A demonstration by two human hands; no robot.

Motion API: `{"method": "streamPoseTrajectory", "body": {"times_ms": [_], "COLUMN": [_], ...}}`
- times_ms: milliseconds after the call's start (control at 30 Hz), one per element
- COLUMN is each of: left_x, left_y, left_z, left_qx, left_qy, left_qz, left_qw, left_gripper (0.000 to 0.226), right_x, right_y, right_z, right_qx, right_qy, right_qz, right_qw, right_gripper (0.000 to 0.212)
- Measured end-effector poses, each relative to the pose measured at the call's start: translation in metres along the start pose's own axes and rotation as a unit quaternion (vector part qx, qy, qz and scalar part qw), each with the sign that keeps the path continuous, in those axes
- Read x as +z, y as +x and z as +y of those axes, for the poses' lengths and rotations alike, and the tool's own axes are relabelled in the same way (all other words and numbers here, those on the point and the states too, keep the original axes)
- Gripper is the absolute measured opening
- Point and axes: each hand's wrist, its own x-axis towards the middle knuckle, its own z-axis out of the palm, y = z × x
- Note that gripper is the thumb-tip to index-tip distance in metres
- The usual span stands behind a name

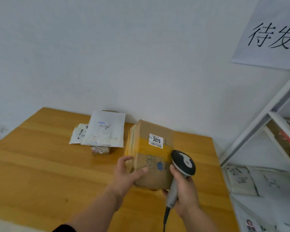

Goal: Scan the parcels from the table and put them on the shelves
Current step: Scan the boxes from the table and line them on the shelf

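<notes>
1. Head view: a person stands at a wooden table [40, 164] mid-scan, the left hand [129, 174] wrapped around the near left corner of a taped cardboard box [151, 148], thumb on its top face, fingers curled down its side. The box is tilted up off the table, its far end raised.

2. The right hand [182, 191] is closed around the grey handle of a corded scanner [182, 164], whose dark head sits just beside the box's right edge, below a white label [156, 140] reading 3015.

3. More parcels wait at the back of the table: a white mailer [105, 129] lying over a smaller white pouch [79, 133] and a small labelled packet [100, 150].

4. Risks, as a judgement: the box is held by one hand at a single corner, so it could twist or slip if lifted further. The scanner head appears to point past the label rather than at it, so a read may fail unless one or the other is turned. The trailing cord could snag on the table edge during the carry.

5. Containers: the white shelf [274, 111] at right holds flat white parcels on its lower tier; something brown and red sits on the tier above, too blurred to identify. A paper sign [271, 34] hangs on the wall above.
</notes>
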Motion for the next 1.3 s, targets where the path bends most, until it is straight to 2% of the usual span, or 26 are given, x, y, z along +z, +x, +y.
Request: {"method": "streamPoseTrajectory", "body": {"times_ms": [67,167,267,367,500,667,767,1233,1300], "left_x": [0.012,0.027,0.040,0.046,0.048,0.044,0.033,0.001,-0.001], "left_y": [-0.016,-0.035,-0.051,-0.063,-0.069,-0.081,-0.091,-0.121,-0.123], "left_z": [-0.002,-0.014,-0.027,-0.034,-0.036,-0.034,-0.033,-0.042,-0.040], "left_qx": [0.007,0.003,-0.002,0.024,0.058,0.088,0.105,0.119,0.121], "left_qy": [-0.029,-0.058,-0.076,-0.069,-0.058,-0.055,-0.045,-0.050,-0.053], "left_qz": [0.006,-0.009,-0.003,0.013,0.024,0.024,0.032,0.053,0.053], "left_qw": [1.000,0.998,0.997,0.997,0.996,0.994,0.993,0.990,0.990], "left_gripper": [0.099,0.136,0.144,0.144,0.146,0.141,0.131,0.113,0.116], "right_x": [-0.017,-0.046,-0.072,-0.090,-0.094,-0.082,-0.073,-0.050,-0.049], "right_y": [-0.008,-0.021,-0.032,-0.044,-0.068,-0.099,-0.112,-0.143,-0.145], "right_z": [-0.009,-0.017,-0.021,-0.030,-0.042,-0.039,-0.036,-0.018,-0.018], "right_qx": [-0.013,-0.038,-0.077,-0.138,-0.128,-0.123,-0.123,-0.154,-0.154], "right_qy": [-0.010,-0.034,-0.059,-0.125,-0.090,-0.072,-0.073,-0.120,-0.121], "right_qz": [-0.025,-0.057,-0.063,-0.063,-0.161,-0.252,-0.265,-0.294,-0.293], "right_qw": [1.000,0.997,0.993,0.980,0.974,0.957,0.954,0.936,0.936], "right_gripper": [0.026,0.031,0.025,0.020,0.019,0.044,0.053,0.041,0.043]}}
